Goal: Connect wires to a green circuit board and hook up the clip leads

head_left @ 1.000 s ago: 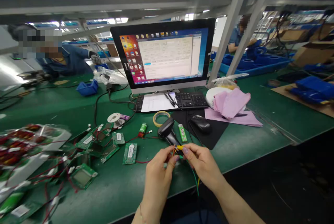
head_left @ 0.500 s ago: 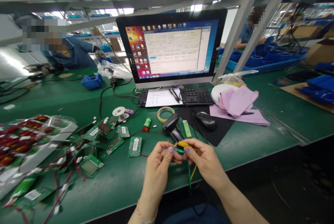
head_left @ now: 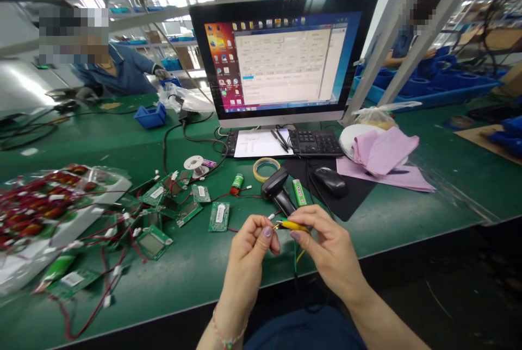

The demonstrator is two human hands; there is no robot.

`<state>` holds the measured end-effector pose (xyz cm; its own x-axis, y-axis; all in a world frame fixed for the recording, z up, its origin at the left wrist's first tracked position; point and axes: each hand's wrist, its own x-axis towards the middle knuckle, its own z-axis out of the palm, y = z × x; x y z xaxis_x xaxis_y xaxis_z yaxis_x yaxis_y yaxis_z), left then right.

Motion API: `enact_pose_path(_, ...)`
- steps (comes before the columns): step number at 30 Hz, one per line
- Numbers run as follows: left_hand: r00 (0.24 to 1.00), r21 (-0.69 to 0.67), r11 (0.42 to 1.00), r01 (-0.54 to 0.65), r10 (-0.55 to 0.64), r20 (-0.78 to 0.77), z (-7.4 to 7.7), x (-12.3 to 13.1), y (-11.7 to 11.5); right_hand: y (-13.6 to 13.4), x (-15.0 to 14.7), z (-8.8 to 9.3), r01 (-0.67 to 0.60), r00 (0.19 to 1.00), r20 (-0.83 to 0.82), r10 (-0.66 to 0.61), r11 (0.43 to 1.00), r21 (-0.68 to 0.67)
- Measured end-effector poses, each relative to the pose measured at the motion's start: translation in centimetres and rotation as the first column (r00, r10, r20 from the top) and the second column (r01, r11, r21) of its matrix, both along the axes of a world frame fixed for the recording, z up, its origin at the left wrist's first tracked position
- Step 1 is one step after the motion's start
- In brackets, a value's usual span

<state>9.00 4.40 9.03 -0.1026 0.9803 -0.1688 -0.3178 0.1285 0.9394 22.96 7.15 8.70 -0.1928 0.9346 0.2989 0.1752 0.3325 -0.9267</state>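
Slim yellow clip [head_left: 295,225] with metal tip [head_left: 279,224], gripped by right hand [head_left: 332,241] above the counter [head_left: 191,274], left hand [head_left: 249,249] pinching a thin wire [head_left: 274,227] near that tip, green circuit board [head_left: 215,223], its white label [head_left: 221,212] too small to read

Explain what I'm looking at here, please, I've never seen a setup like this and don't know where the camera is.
There's no machine doing the handling: these are a person's bare hands, seen from one camera worn on that person's head, looking forward and down. The left hand pinches a thin wire; the right hand grips a yellow clip pointing toward it. Whether clip and wire touch is too small to tell. On the green bench, circuit boards lie to the left, a black handheld scanner lies just beyond the hands, and a mouse lies to the right. Behind them stands a lit monitor.
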Motion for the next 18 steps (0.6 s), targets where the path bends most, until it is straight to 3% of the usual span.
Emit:
enact_pose_path(9, 0.995, -0.016, 0.999, 0.044, -0.043, 0.085, 0.3, -0.3, -0.6, -0.5, -0.6, 0.4, 0.040, 0.982, 0.176, -0.073, 0.982, 0.185)
enact_pose_path(14, 0.993, -0.070, 0.993, 0.098, -0.093, 0.071, 0.2, -0.8, -1.0, -0.6, -0.9, 0.3, 0.027, 0.917, 0.333, -0.219, 0.867, 0.497)
enact_pose_path(18, 0.993, -0.071, 0.994, 0.087, -0.080, 0.086, 0.1, -1.0, -1.2, -0.4, -1.1, 0.3, -0.002, 0.873, 0.385, -0.299, 0.788, 0.616)
